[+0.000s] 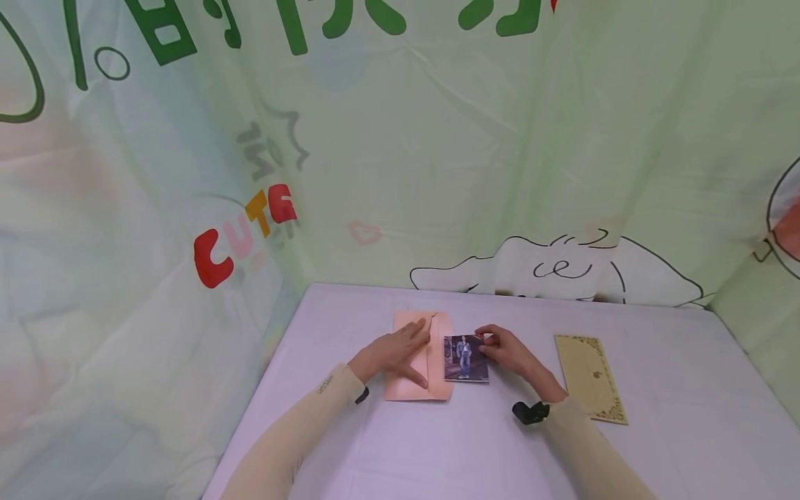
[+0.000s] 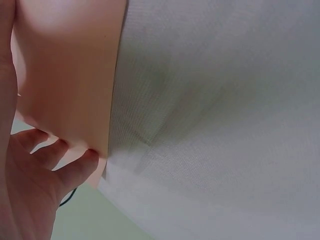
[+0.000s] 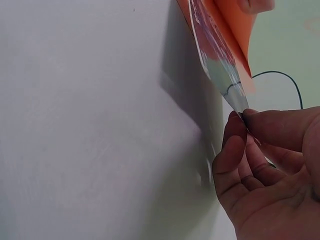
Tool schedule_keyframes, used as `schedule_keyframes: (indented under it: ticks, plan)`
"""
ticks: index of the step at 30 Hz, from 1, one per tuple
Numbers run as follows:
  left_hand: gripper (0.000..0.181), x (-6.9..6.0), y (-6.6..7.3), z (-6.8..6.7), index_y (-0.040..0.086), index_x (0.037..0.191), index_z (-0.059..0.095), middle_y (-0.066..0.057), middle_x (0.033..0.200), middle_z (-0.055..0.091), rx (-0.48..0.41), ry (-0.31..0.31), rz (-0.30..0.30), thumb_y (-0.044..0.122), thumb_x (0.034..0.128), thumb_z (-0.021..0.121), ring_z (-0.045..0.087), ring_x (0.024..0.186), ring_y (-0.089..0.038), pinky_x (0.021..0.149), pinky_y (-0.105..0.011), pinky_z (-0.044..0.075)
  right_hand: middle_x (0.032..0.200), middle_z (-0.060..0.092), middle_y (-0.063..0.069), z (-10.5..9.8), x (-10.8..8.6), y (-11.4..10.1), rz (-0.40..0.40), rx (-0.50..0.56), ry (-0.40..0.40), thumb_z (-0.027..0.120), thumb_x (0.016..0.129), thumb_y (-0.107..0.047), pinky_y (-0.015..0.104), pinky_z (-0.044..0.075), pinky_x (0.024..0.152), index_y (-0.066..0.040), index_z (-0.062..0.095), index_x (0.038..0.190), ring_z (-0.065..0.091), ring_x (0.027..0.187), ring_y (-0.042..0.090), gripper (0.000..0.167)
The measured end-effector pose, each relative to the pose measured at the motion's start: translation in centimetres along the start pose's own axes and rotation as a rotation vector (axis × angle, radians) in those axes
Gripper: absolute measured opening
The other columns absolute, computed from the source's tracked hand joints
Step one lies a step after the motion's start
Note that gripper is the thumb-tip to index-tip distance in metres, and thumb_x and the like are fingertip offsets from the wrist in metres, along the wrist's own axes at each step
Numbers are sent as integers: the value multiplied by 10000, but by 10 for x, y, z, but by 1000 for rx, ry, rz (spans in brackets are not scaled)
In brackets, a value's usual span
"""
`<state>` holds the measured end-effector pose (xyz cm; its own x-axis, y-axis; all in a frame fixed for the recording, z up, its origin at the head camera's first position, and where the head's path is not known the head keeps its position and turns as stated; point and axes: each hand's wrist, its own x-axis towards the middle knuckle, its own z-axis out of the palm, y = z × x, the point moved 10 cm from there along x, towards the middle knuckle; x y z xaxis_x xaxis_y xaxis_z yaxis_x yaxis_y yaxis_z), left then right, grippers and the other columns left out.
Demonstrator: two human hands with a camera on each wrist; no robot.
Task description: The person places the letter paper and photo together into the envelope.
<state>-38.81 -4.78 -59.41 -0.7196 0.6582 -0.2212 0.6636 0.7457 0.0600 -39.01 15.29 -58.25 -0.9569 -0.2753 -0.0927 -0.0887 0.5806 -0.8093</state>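
Observation:
A pink envelope (image 1: 439, 389) lies on the table with a flap along its right part. My left hand (image 1: 395, 353) is spread over it, fingertips touching the paper. In the left wrist view those fingers (image 2: 77, 172) reach the envelope's (image 2: 75, 75) end without curling round it. Between thumb and fingers my right hand (image 1: 507, 351) pinches the right edge of a small photo (image 1: 464, 364) of a standing person. The photo's left side overlaps the envelope's right edge. From the right wrist, the photo (image 3: 215, 55) is seen slanted, its corner under the thumb of my right hand (image 3: 272, 160).
A cream card (image 1: 590, 378) with an ornate gold border lies to the right, beside my right forearm. White cloth covers the table (image 1: 437, 451). A printed curtain (image 1: 437, 173) hangs along the back and left edges.

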Motion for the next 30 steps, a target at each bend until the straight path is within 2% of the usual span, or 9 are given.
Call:
schedule_keyframes:
  ticks: [7,15,24,30]
  plan:
    - [1084,-1,0,-1,228,1523,315,-115,1707,49,-11,-5,-11,850,698,641,177,1564,-287,1088,-453,459,1026,638,191,7,6,-4,-4,1,-1,603,970,-17,309,473,693,47,541,1334,565,847,217,374]
    - [1020,-1,2,-5,227,1456,365,-128,1701,88,-3,10,-9,835,695,665,217,1553,-300,1050,-451,490,992,638,174,16,12,-14,-22,-9,-13,605,971,-29,283,463,682,50,542,1327,561,827,201,371]
    - [1117,-2,1,-5,225,1547,287,-128,1703,80,-3,13,-6,849,693,647,208,1555,-302,1076,-448,469,1000,635,160,28,18,-23,-3,-19,-11,606,971,-38,299,489,726,43,532,1339,570,843,202,384]
    - [1122,-2,1,-6,206,1548,289,-146,1697,101,-5,32,6,848,700,645,227,1548,-315,1060,-448,482,982,658,161,34,20,-27,-10,-24,2,631,958,-45,307,503,729,45,538,1338,597,829,195,401]
